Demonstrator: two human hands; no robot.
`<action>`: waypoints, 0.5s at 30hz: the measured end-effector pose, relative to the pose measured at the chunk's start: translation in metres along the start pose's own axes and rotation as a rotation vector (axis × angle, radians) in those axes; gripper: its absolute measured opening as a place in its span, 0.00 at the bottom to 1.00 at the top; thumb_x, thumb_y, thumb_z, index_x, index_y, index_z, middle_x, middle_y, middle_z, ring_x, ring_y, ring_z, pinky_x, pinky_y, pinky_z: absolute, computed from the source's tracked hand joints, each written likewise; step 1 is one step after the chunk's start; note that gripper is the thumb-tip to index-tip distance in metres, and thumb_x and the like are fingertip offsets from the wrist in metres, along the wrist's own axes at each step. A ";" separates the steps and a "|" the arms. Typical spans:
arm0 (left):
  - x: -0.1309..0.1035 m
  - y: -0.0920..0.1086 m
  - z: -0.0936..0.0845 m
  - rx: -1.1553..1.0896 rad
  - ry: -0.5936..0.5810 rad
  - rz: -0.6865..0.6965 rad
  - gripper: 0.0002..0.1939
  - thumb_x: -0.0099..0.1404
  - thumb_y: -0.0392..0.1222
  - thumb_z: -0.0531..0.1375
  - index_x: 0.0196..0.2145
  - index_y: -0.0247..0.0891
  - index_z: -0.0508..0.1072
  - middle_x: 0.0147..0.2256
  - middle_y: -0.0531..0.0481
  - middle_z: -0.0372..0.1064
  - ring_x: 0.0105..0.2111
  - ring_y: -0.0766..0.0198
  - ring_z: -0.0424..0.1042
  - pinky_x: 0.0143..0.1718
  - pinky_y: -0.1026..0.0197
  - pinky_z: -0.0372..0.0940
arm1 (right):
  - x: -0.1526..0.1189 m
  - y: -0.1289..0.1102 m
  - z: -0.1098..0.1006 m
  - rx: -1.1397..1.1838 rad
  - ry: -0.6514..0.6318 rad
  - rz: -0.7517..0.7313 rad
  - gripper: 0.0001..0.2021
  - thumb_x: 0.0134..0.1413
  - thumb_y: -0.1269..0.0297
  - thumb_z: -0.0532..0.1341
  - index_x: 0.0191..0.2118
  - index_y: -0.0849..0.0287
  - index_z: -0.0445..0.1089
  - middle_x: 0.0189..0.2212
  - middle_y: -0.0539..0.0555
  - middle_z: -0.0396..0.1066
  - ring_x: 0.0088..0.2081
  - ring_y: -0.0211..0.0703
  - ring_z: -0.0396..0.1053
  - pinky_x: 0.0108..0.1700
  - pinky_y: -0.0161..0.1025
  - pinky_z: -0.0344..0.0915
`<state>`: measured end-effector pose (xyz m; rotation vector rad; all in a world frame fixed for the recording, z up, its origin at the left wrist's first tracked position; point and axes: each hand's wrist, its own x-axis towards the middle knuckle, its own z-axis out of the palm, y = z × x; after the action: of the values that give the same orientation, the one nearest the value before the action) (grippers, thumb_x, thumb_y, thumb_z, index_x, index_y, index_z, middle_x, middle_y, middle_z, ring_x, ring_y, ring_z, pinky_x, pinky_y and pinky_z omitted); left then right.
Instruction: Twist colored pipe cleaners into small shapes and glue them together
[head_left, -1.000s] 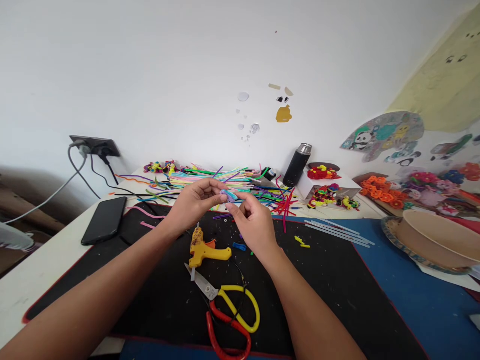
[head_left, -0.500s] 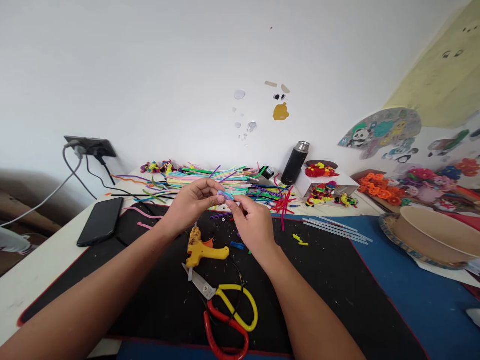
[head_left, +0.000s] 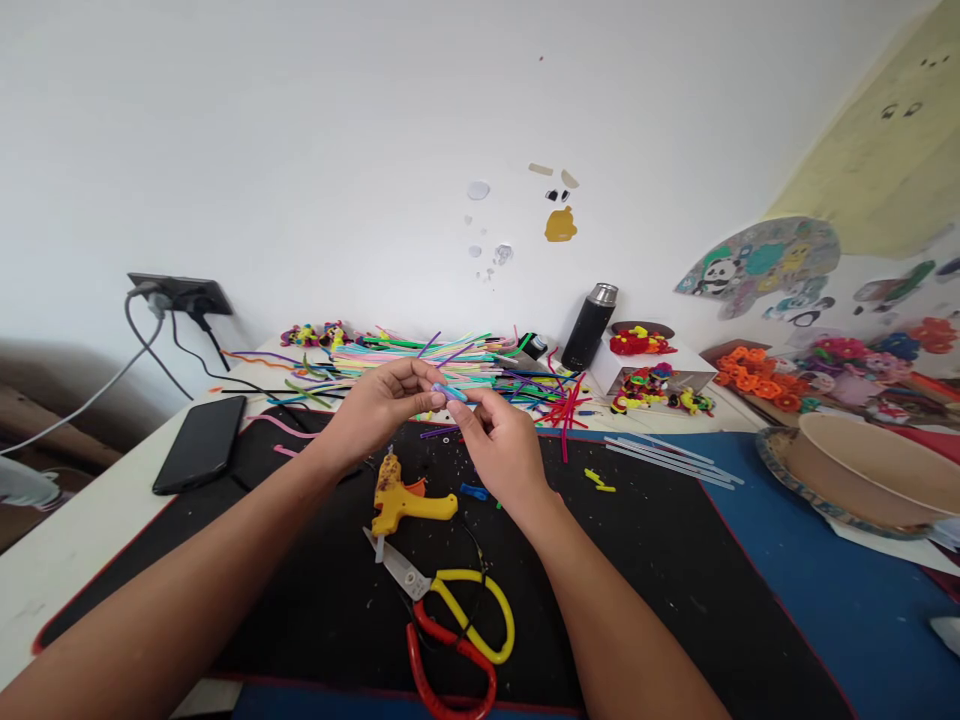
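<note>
Between the fingertips of both hands is a small blue-and-purple pipe cleaner piece [head_left: 450, 392], held up over the back of the black mat. My left hand [head_left: 381, 408] pinches its left end with thumb and forefinger. From the other side, my right hand [head_left: 504, 445] closes thumb and forefinger on it; the fingers hide part of its shape. Below the hands lie a yellow glue gun [head_left: 409, 502] and scissors [head_left: 414, 582] with one red and one yellow handle. Behind them spreads a heap of colourful pipe cleaners [head_left: 420, 350].
A phone [head_left: 199, 447] lies at the left. Near the wall stand a black flask [head_left: 589, 328] and a white box [head_left: 652, 372] with small figures. Clear glue sticks [head_left: 671, 460] and a beige bowl [head_left: 877, 470] are at the right. Small yellow bits [head_left: 598, 480] lie on the mat [head_left: 645, 600].
Both hands stay in nearly the same place. The small piece has turned slightly between the fingertips, and the right thumb has shifted a little.
</note>
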<state>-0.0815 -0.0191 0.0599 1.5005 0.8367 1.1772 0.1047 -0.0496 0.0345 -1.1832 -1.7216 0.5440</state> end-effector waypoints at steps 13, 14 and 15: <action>0.001 -0.010 0.001 -0.183 -0.021 -0.097 0.24 0.55 0.42 0.75 0.49 0.38 0.78 0.29 0.53 0.75 0.30 0.66 0.73 0.37 0.64 0.66 | -0.002 0.000 -0.001 -0.135 0.060 -0.068 0.16 0.68 0.51 0.59 0.37 0.55 0.77 0.20 0.48 0.69 0.22 0.40 0.63 0.28 0.36 0.52; 0.001 -0.011 0.002 -0.229 -0.031 -0.126 0.25 0.55 0.42 0.75 0.50 0.38 0.78 0.29 0.52 0.75 0.29 0.66 0.73 0.36 0.64 0.67 | -0.003 -0.001 -0.001 -0.138 0.067 -0.071 0.16 0.68 0.51 0.59 0.37 0.55 0.77 0.20 0.48 0.69 0.22 0.40 0.63 0.28 0.36 0.52; 0.002 -0.013 0.002 -0.278 -0.043 -0.155 0.25 0.54 0.42 0.76 0.49 0.38 0.78 0.30 0.52 0.76 0.29 0.66 0.73 0.36 0.64 0.67 | -0.003 -0.002 0.000 -0.139 0.072 -0.074 0.16 0.68 0.51 0.59 0.37 0.55 0.77 0.20 0.48 0.69 0.22 0.40 0.63 0.28 0.36 0.52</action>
<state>-0.0788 -0.0147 0.0482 1.2091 0.7143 1.0930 0.1046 -0.0530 0.0347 -1.2162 -1.7560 0.3373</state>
